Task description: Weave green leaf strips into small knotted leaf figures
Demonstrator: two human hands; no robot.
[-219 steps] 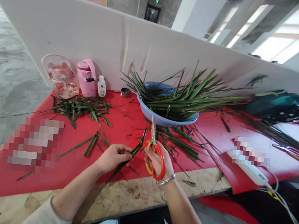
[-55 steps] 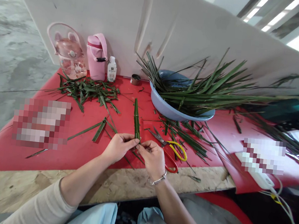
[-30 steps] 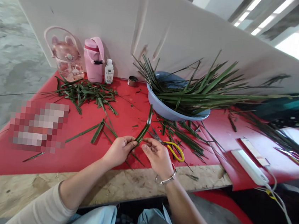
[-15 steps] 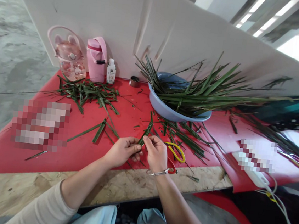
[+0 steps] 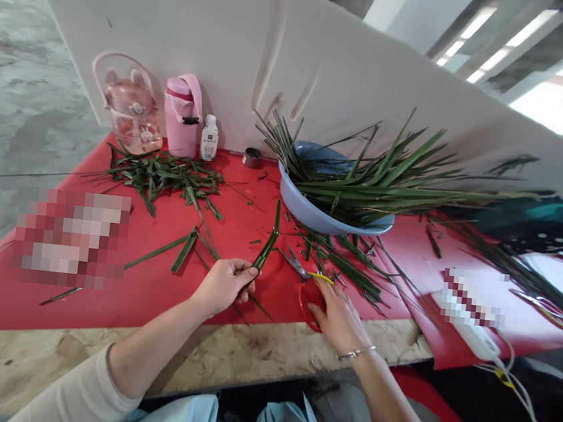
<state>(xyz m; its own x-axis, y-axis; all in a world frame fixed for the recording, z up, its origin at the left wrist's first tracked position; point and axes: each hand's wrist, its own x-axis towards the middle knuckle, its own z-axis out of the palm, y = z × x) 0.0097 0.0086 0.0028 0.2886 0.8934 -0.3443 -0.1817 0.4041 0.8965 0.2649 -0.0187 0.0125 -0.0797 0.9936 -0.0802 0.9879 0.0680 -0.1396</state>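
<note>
My left hand (image 5: 227, 284) is closed, pinching a folded strip of green leaf (image 5: 268, 242) that points up and away from me. To its right, my right hand (image 5: 343, 315) has hold of the scissors (image 5: 300, 267) by their red and yellow handles, fingers at the loops. The blades lie slightly apart, aimed toward the leaf strip but not touching it. Another folded leaf piece (image 5: 185, 252) rests on the red tabletop left of my left hand. Cut leaf strips (image 5: 358, 273) are scattered beyond the scissors.
A blue basin (image 5: 311, 213) full of long leaves stands at the back. A pile of short folded leaf pieces (image 5: 164, 175) lies before a pink bear-eared bottle (image 5: 133, 111), a pink flask (image 5: 183, 120) and a small white bottle (image 5: 209, 137). A white power strip (image 5: 470, 331) is at right.
My right hand has let go of the leaf strip, moved right and taken hold of the scissors. My left hand keeps the strip, now showing more of its length.
</note>
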